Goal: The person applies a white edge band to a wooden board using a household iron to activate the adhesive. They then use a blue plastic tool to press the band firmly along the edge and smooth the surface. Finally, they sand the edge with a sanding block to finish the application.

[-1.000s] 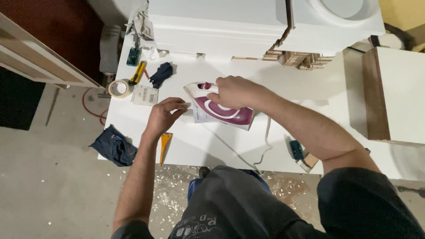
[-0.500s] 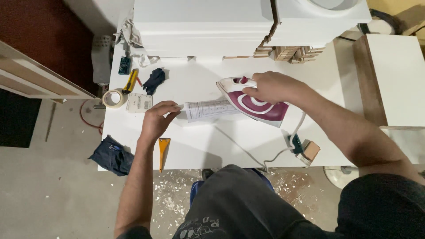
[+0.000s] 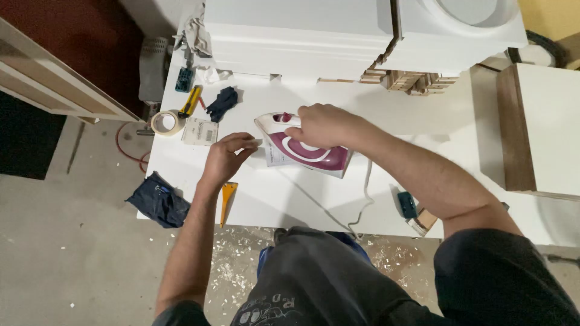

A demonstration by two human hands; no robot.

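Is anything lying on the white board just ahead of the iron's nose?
Only the left hand, pressing the board by the nose of the purple-and-white clothes iron held by the right hand.

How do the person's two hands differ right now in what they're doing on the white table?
The right hand is closed around the handle of the purple and white iron, while the left hand holds no tool and presses its fingertips on the sheet of paper at the iron's tip. The right hand sits on top of the iron, raised off the white table; the left hand lies low at the surface. Both are bare and work at the same sheet.
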